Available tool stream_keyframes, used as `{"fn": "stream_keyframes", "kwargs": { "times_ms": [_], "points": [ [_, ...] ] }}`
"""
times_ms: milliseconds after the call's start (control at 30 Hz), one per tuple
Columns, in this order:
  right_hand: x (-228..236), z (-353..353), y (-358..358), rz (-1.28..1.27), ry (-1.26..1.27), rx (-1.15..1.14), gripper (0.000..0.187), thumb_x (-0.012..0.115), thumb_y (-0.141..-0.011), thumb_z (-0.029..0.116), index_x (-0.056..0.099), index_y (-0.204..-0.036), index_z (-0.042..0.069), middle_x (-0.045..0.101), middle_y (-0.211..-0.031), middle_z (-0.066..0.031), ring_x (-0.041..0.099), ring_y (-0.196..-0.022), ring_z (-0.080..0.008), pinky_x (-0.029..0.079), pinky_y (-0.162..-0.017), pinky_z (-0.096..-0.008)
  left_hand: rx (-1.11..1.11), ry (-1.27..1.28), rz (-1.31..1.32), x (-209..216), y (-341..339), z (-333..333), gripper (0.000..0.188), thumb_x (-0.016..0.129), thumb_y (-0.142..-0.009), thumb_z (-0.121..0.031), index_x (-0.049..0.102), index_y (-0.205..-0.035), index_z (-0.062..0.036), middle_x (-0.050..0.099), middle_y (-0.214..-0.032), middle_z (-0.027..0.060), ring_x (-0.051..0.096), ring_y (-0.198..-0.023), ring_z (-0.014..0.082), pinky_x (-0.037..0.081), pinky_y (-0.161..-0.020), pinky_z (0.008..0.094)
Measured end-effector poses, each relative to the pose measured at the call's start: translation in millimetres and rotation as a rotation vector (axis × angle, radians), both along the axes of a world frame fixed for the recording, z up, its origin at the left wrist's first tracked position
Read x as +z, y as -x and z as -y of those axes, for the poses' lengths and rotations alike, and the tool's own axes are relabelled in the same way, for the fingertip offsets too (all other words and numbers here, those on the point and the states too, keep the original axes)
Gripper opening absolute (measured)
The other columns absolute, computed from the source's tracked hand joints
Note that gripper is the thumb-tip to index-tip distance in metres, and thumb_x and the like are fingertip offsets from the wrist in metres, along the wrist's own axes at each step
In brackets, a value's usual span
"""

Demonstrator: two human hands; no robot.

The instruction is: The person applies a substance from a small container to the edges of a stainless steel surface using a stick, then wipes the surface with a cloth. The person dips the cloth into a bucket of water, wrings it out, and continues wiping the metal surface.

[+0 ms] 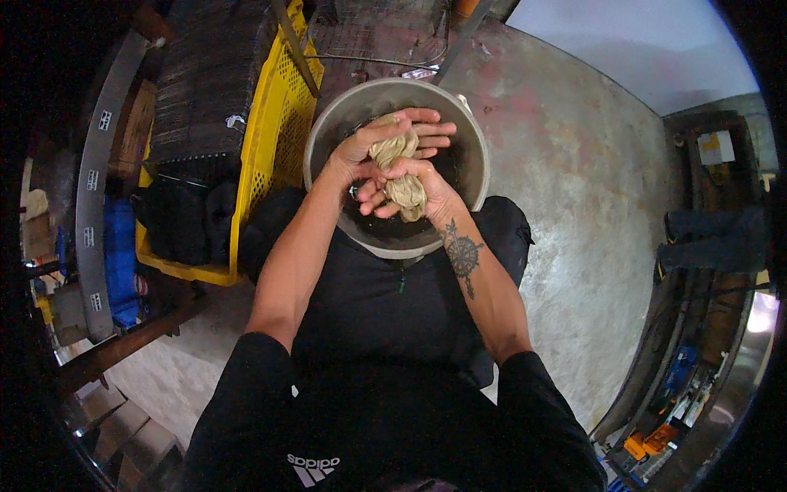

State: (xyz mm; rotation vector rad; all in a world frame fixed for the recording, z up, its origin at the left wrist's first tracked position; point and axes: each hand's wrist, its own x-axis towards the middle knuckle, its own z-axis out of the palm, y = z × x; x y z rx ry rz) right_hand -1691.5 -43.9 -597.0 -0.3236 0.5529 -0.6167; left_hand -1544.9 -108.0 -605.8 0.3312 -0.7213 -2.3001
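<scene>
A beige cloth [395,149], crumpled into a wrung-looking bundle, is between my two hands above a round grey bucket [318,123]. My left hand [361,148] holds its upper part, the thumb over it and the longer fingers stretched out behind it to the right. Crossing below, my right hand [430,180] grips the lower part, with its thumb across the middle and its fingertips showing on the left side. The lower end of the cloth bulges out beneath my right hand. Dark contents lie in the bucket, partly hidden by my hands and too dim to make out.
The bucket stands between my knees on a concrete floor [574,205]. Close on the left is a yellow perforated crate [275,123] with dark material in it. A wire rack [377,37] lies beyond the bucket. Shelving with tools, some orange [652,443], lines the right.
</scene>
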Motion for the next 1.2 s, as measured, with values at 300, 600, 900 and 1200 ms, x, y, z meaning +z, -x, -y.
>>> {"fn": "stream_keyframes", "kwargs": {
  "times_ms": [300,600,900,1200],
  "points": [
    [-40,15,0,-0.062,-0.051,0.172,0.021,0.070,-0.101,0.021,0.058,-0.089,0.009,0.046,-0.060,0.0016,0.033,-0.039,-0.0027,0.022,-0.032,-0.0201,0.123,0.111,0.446,-28,0,10,0.033,0.061,-0.114,-0.034,0.066,-0.126,-0.0030,0.046,-0.071,-0.0057,0.047,-0.062,0.0074,0.047,-0.062,0.0277],
    [-56,7,-19,-0.953,0.300,0.100,0.025,0.072,-0.092,0.024,0.065,-0.085,0.001,0.064,-0.069,-0.0108,0.060,-0.052,-0.0230,0.047,-0.047,-0.0385,0.402,0.083,0.829,-47,15,-2,0.037,0.056,-0.116,-0.037,0.070,-0.113,-0.0028,0.049,-0.066,-0.0039,0.047,-0.055,0.0085,0.044,-0.054,0.0296],
    [-62,-4,-33,-1.482,0.733,0.089,0.053,0.071,-0.093,0.025,0.056,-0.126,-0.013,0.073,-0.115,-0.0406,0.073,-0.111,-0.0532,0.060,-0.097,-0.0567,0.708,-0.204,0.821,-60,20,-5,0.025,0.054,-0.113,-0.022,0.067,-0.100,-0.0038,0.051,-0.066,0.0023,0.050,-0.050,0.0149,0.044,-0.049,0.0361],
    [-75,-4,-36,-1.627,0.818,0.025,0.038,0.072,-0.093,0.020,0.056,-0.118,-0.004,0.076,-0.099,-0.0311,0.077,-0.092,-0.0477,0.063,-0.080,-0.0551,0.692,-0.364,0.670,-66,18,-6,0.017,0.063,-0.110,-0.023,0.068,-0.103,-0.0081,0.054,-0.071,-0.0006,0.049,-0.057,0.0123,0.045,-0.056,0.0342]
  ]
}}
